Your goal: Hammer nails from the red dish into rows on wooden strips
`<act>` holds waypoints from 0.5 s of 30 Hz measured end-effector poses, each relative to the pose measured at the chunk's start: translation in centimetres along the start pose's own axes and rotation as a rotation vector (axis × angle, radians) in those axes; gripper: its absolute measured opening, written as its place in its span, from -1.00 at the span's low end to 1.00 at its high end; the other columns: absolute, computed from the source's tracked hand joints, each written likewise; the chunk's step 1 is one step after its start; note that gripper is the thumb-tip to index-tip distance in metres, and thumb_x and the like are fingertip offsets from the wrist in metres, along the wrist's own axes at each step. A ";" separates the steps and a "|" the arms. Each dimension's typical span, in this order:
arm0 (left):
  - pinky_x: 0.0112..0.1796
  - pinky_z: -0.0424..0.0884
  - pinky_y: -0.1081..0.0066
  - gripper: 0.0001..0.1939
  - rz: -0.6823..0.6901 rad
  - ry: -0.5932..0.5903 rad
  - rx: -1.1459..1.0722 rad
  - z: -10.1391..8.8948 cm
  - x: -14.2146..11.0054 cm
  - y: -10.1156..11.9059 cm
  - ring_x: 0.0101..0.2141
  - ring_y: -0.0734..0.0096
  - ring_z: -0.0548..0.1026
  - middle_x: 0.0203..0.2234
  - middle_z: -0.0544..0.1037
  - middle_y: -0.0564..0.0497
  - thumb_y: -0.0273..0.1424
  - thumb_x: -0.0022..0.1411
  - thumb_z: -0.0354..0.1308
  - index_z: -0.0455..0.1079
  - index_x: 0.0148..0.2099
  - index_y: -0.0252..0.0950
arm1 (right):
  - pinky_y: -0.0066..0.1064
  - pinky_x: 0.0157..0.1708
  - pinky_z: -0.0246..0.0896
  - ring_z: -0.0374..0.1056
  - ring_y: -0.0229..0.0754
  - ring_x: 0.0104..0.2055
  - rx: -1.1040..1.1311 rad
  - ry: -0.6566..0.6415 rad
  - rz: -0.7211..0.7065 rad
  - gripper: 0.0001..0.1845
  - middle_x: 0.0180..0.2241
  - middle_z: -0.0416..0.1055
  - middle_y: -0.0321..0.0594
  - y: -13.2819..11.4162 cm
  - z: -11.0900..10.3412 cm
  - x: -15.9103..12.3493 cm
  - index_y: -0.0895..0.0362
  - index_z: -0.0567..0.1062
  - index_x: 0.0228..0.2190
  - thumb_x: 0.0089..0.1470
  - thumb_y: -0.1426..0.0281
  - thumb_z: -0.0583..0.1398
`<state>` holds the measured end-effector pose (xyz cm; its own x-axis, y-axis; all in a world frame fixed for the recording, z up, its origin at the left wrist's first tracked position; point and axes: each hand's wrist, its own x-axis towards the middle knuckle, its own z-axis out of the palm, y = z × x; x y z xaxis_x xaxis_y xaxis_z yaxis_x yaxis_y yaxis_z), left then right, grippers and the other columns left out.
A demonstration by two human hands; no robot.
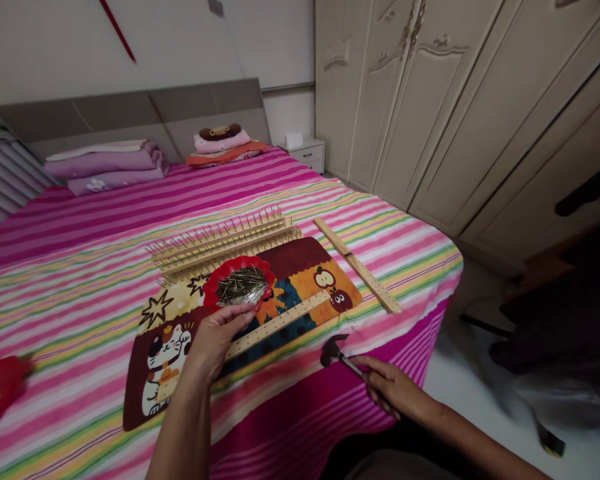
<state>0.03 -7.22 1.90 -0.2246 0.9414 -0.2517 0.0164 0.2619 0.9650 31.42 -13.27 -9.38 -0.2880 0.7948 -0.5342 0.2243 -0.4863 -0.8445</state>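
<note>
My left hand (219, 339) has its thumb and fingers pinched together at the near rim of a red scalloped dish (211, 293). A pile of nails (240, 285) lies in the dish; whatever the fingertips hold is too small to make out. Under that hand runs a pale wooden strip (285, 321) with rows of small holes, lying on a patterned mat (135, 383). At the bed's near edge, my right hand (389, 387) grips a hammer (334, 350) by the handle, its dark head pointing left.
Several wooden strips (230, 241) studded with upright nails lie behind the dish. Another holed strip (363, 270) rests right of the mat. A red object (0, 387) sits far left on the striped bed cover (70, 353). Folded bedding (110, 167) and a wardrobe (430, 100) stand beyond.
</note>
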 end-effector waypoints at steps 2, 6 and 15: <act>-0.47 0.30 0.49 -0.57 0.020 0.048 0.023 0.8 0.0 -1.3 -0.50 0.50 0.40 -0.47 0.56 -0.02 -0.19 -0.33 0.37 0.53 -0.35 -0.32 | -0.64 -0.81 -0.14 0.01 -0.44 -0.78 -0.002 -0.003 0.000 -0.42 -0.72 0.16 -0.53 0.1 0.0 0.1 0.13 0.28 0.05 -0.04 0.27 0.03; -0.52 0.26 0.50 -0.58 0.049 0.122 0.022 2.5 0.8 -3.8 -0.55 0.55 0.35 -0.51 0.53 0.01 -0.16 -0.34 0.34 0.52 -0.39 -0.33 | -0.64 -0.82 -0.14 -0.01 -0.45 -0.80 -0.002 0.000 -0.004 -0.43 -0.72 0.15 -0.55 0.5 0.0 0.3 0.13 0.27 0.06 -0.03 0.30 0.01; -0.60 0.15 0.53 -0.62 0.076 0.239 0.094 4.0 1.5 -5.6 -0.61 0.55 0.31 -0.61 0.46 0.08 -0.14 -0.25 0.26 0.41 -0.41 -0.32 | -0.65 -0.83 -0.14 -0.02 -0.46 -0.79 -0.013 -0.001 0.002 -0.47 -0.71 0.17 -0.54 0.6 -0.1 0.4 0.09 0.29 0.04 -0.01 0.34 0.00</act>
<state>3.50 -6.38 -4.17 -0.4425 0.8852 -0.1435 0.1300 0.2216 0.9664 31.52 -13.20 -10.15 -0.2887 0.7933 -0.5359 0.2366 -0.4833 -0.8429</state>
